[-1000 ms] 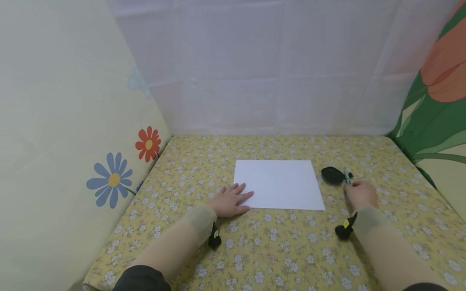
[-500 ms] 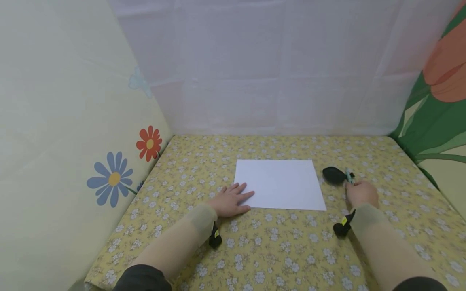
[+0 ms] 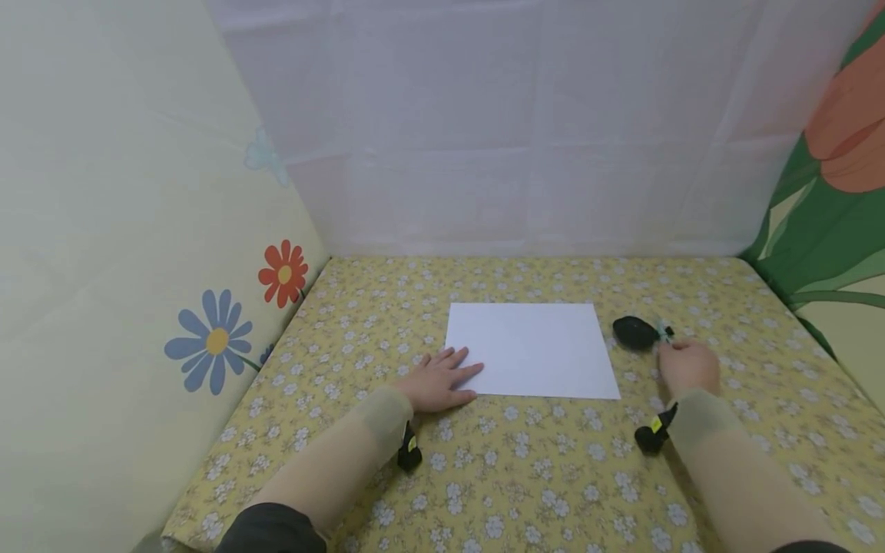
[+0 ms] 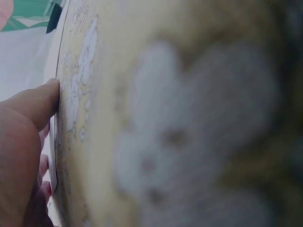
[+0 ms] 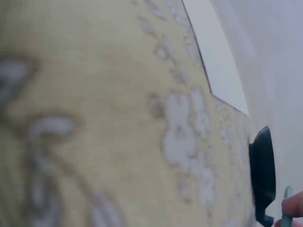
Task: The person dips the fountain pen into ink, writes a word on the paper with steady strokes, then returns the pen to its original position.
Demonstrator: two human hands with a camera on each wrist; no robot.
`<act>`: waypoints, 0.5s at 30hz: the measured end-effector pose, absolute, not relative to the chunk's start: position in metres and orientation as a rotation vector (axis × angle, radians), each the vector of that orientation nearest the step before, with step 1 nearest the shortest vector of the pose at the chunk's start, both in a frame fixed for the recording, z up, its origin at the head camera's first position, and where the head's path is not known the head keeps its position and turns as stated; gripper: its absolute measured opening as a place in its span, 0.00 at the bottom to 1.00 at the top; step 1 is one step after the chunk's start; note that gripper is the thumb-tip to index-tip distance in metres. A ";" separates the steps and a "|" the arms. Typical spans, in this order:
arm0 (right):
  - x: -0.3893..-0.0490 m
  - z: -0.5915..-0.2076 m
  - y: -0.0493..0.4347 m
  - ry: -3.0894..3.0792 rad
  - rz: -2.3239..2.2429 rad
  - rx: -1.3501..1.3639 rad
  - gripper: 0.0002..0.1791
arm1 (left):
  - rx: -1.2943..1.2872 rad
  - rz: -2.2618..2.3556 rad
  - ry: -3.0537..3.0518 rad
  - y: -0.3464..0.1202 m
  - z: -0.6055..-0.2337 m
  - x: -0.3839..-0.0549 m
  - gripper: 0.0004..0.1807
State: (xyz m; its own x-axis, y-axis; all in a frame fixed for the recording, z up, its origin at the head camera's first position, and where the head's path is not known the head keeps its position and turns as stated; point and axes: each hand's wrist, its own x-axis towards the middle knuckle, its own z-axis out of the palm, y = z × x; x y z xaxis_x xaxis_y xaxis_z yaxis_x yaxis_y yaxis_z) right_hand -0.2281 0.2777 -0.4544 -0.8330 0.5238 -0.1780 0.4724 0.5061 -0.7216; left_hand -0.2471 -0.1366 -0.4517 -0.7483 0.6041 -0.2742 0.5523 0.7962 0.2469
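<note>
My left hand (image 3: 435, 382) lies with spread fingers over the lower left corner of a white sheet of paper (image 3: 535, 349). The left wrist view shows the thumb (image 4: 45, 99) reaching past the paper's edge. To the right of the paper, my right hand (image 3: 690, 367) pinches a thin pale green stick (image 5: 288, 193), its kind not clear. The stick's tip is by the short handle of a black oval dish-like thing (image 3: 634, 332). In the right wrist view, fingertips (image 5: 294, 205) grip the stick beside that dark dish (image 5: 263, 165).
A yellow flowered cloth (image 3: 539, 476) covers the table. A pale hanging sheet (image 3: 442, 138) stands behind its far edge, with flower-printed walls on the left and right. Each wrist wears a small black camera (image 3: 409, 457).
The right hand keeps its place beside the black dish while the green stick shifts and tilts slightly in its fingers. The left hand and paper stay put.
</note>
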 end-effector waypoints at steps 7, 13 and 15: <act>-0.227 -0.448 0.273 -2.695 1.200 -0.748 0.30 | 0.889 0.223 2.651 -0.136 -0.451 -0.246 0.34; -0.226 -0.443 0.270 -2.727 1.140 -0.721 0.29 | 0.891 0.236 2.652 -0.136 -0.448 -0.244 0.34; -0.226 -0.441 0.270 -2.741 1.131 -0.720 0.30 | 0.893 0.236 2.655 -0.136 -0.448 -0.244 0.34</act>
State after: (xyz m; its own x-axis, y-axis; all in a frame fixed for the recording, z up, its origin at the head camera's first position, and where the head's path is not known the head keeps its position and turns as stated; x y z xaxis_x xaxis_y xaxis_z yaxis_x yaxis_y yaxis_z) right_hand -0.2260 0.2700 -0.4407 -0.8848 0.4566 -0.0931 0.3895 0.6148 -0.6858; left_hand -0.2436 -0.1359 -0.4476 -0.7498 0.6108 -0.2544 0.5564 0.7901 0.2573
